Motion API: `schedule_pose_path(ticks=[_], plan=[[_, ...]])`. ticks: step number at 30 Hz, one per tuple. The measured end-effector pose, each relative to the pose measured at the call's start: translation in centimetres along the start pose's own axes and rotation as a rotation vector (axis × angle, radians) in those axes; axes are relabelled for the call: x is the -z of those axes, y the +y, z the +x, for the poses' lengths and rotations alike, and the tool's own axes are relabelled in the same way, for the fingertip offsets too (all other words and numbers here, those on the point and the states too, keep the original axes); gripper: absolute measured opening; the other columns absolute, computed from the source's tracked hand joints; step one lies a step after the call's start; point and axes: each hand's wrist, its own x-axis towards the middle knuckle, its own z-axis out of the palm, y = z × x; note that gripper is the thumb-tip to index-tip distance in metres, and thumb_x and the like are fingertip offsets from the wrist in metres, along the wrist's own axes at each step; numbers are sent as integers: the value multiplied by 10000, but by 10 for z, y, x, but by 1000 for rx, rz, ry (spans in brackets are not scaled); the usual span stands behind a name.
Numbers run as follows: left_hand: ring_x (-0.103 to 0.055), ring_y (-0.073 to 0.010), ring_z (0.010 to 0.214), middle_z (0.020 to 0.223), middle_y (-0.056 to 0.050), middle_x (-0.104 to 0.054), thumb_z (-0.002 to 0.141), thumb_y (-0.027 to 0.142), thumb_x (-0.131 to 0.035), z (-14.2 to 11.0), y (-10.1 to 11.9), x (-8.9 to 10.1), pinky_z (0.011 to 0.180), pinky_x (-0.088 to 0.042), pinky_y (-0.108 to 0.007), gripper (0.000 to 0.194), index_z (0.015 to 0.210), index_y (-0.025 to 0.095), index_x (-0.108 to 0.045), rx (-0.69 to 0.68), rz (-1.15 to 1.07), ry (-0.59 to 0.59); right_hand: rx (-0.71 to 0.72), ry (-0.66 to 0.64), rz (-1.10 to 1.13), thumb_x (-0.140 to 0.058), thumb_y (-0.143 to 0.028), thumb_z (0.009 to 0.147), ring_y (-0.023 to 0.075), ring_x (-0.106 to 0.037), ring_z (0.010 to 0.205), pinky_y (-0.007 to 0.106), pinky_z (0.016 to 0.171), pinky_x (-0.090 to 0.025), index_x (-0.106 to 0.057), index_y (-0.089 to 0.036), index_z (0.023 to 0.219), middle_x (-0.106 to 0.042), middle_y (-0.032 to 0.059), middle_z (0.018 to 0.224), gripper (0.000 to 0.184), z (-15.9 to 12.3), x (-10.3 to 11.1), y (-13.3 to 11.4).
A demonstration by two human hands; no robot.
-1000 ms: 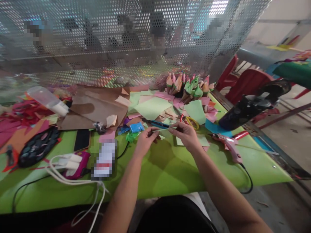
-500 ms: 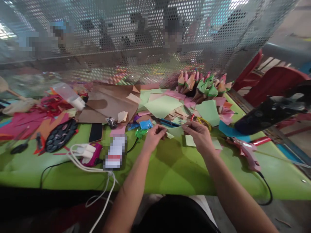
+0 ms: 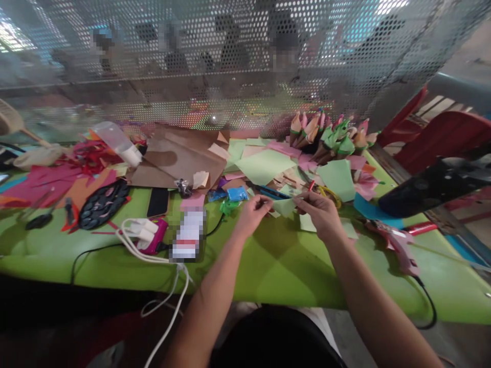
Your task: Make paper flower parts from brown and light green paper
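Between my two hands a small piece of light green paper (image 3: 284, 206) is stretched above the table. My left hand (image 3: 251, 217) pinches its left end between thumb and fingers. At the other end my right hand (image 3: 319, 212) pinches it too. Just beyond the paper lies a blue pen-like tool (image 3: 272, 192). Yellow-handled scissors (image 3: 330, 196) rest past my right hand, partly hidden by it. Large light green sheets (image 3: 264, 166) and paper scraps spread out behind. Paper flowers in brown, pink and green (image 3: 337, 135) stand in a bunch at the back right.
On the right are a pink glue gun (image 3: 401, 245) with its cord and a dark bottle (image 3: 414, 189). To the left lie a phone with a lit screen (image 3: 187, 235), a pink power adapter (image 3: 155, 237) with white cables, and brown paper (image 3: 180, 158). A perforated metal panel (image 3: 238, 92) rises behind.
The green paper's face now shows more towards me, its lower edge hanging down. Both hands keep their pinch. The whole view has shifted slightly, moving the scene to the right.
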Motion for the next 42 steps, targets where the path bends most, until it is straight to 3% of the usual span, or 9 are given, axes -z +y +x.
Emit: schedule_pose_path(ticks=[5,10,13,16,21,26,33,38,42], plan=[[-568,-118,626,666,22,-624,824,317,-648,1,-2,-2,637,-442,-231,168,739,185,-587,-14,104,26,13,0,-75,-766,-547,696,139,-535,577,276,547,-462,-730,-195,828,-629,11,655,377,2,0,12],[-597,-145,619,641,17,-623,869,268,-598,4,-3,3,634,-451,-245,120,776,192,-595,50,187,290,48,90,-96,-726,-464,735,164,-590,706,298,644,-502,-746,-215,1012,-683,25,803,374,12,-1,17],[-656,-185,707,740,-33,-698,890,260,-594,4,-1,5,711,-475,-278,104,815,194,-619,92,377,375,18,32,-145,-717,-442,723,190,-622,829,329,743,-522,-737,-228,1106,-708,51,978,439,24,-7,16],[-697,-235,835,874,-95,-749,912,258,-585,2,2,5,791,-483,-315,105,939,190,-660,124,556,380,-56,-64,-182,-745,-436,670,198,-633,867,357,808,-525,-728,-227,1156,-704,59,1065,530,41,-19,18],[-713,-298,985,1047,-173,-753,897,230,-610,-1,4,6,888,-483,-375,342,1234,176,-628,132,526,397,-63,-86,-176,-779,-444,610,196,-649,838,367,830,-520,-744,-186,1071,-712,31,897,530,74,-39,22],[-719,-317,955,979,-150,-761,874,205,-623,0,3,7,878,-492,-388,453,1326,204,-585,114,495,393,-53,-74,-146,-794,-439,596,207,-672,778,385,800,-530,-757,-149,978,-732,53,808,481,92,-47,16],[-709,-319,947,972,-124,-754,864,191,-610,0,2,5,858,-495,-384,401,1262,239,-627,127,519,364,94,36,-52,-785,-436,625,217,-680,935,380,898,-515,-740,-204,1039,-744,40,964,477,94,-33,-8],[-691,-288,872,892,-84,-731,882,235,-603,2,-1,6,812,-489,-359,374,1255,238,-612,124,503,354,257,124,87,-790,-356,675,195,-673,845,356,827,-544,-738,-227,1003,-719,27,925,357,74,-14,-41],[-651,-231,792,816,-27,-681,859,215,-636,6,-3,7,784,-474,-321,415,1271,224,-590,17,429,414,250,102,109,-807,-358,692,205,-663,791,346,715,-549,-718,-265,922,-691,33,898,264,47,7,-63]])
